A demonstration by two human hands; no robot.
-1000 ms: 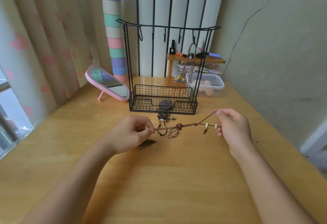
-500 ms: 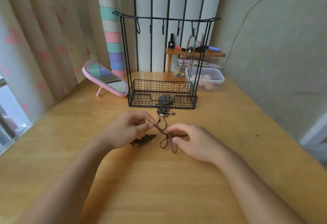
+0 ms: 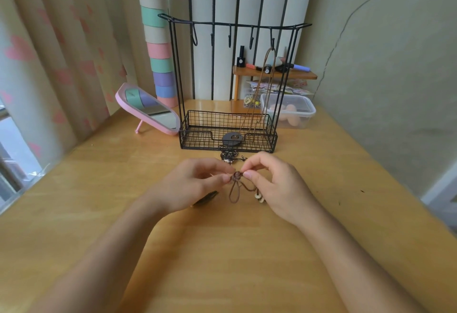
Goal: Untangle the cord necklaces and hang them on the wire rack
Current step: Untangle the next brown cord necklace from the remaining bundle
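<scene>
**A:** Where is the cord right now?

**B:** The brown cord necklace (image 3: 237,176) is bunched into a knot, held between both hands just above the wooden table (image 3: 222,251). A loop (image 3: 233,195) droops from the knot toward six o'clock. Pale beads (image 3: 259,197) dangle at about four o'clock of it.

**A:** And the hands?

**B:** The left hand (image 3: 195,184) pinches the knot from nine o'clock. The right hand (image 3: 277,186) pinches it from three o'clock with thumb and forefinger, its other fingers curled.

**A:** The rack?

**B:** The wire rack (image 3: 227,129) stands at twelve o'clock of the hands. A tan necklace (image 3: 268,70) hangs from its rightmost hook, and its cords run down to a dark disc (image 3: 232,138) at the basket's front. A dark tangle of cord (image 3: 228,158) lies on the table between rack and hands.

**A:** Anything else?

**B:** A pink mirror (image 3: 148,110) sits at nine o'clock of the basket and a plastic box (image 3: 289,112) at two o'clock. A dark thing (image 3: 205,197) lies half hidden under the left hand; I cannot tell what it is.
</scene>
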